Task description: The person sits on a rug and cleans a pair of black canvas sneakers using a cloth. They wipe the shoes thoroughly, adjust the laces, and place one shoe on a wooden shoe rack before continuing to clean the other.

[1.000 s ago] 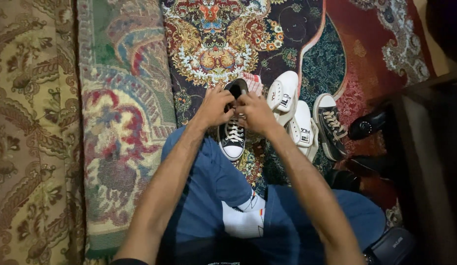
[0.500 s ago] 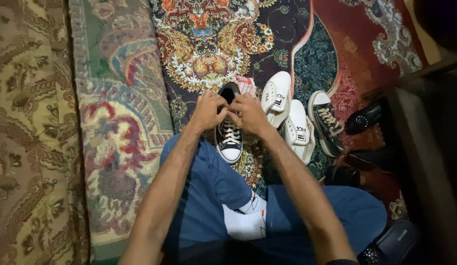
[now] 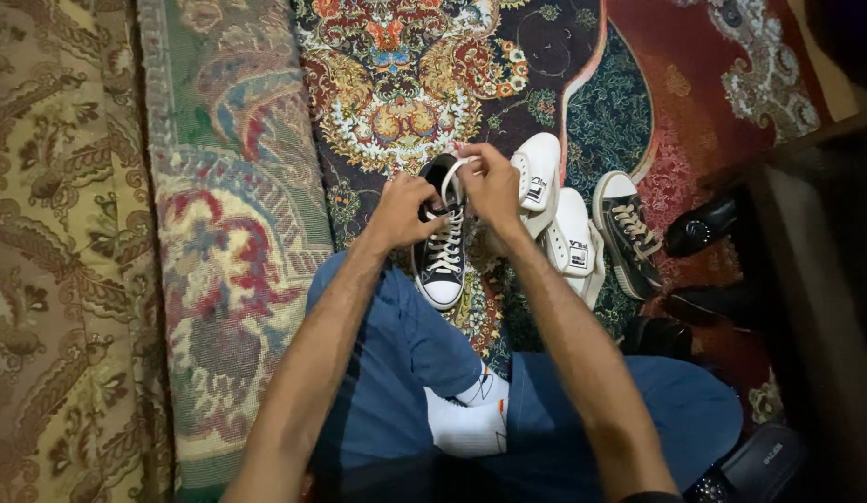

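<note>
Lacing work is what I observe on the black canvas sneaker with white rubber toe cap and white laces (image 3: 442, 244), which lies on the ornate patterned carpet (image 3: 405, 84) just ahead of my knees, toe pointing toward me.

Change noted: half a second ago both hands sat low over the sneaker's tongue, close together. Now my right hand (image 3: 489, 186) has risen toward the heel end and draws a white lace end (image 3: 457, 168) up and taut, so that the crossed rows lower down show plainly. I judge this to be slack being pulled through the upper eyelets, with the lower rows already settled.

Grip, right: fingers pinched together on the lace, thumb against forefinger, clamped firmly enough to hold tension.
Grip, left: my left hand (image 3: 402, 210) is curled around the sneaker's left side near the collar, fingers closed on the canvas, steadying it.

Surroundings, relative to the black sneaker: a pair of white slip-on shoes (image 3: 554, 210) lies just to its right, touching one another; beyond them a dark sneaker with beige laces (image 3: 629, 233); further right, black leather shoes (image 3: 699, 228) in shadow. A white sock on my folded foot (image 3: 466, 424) sits nearer to me, between my blue trouser legs (image 3: 396, 354).
</note>
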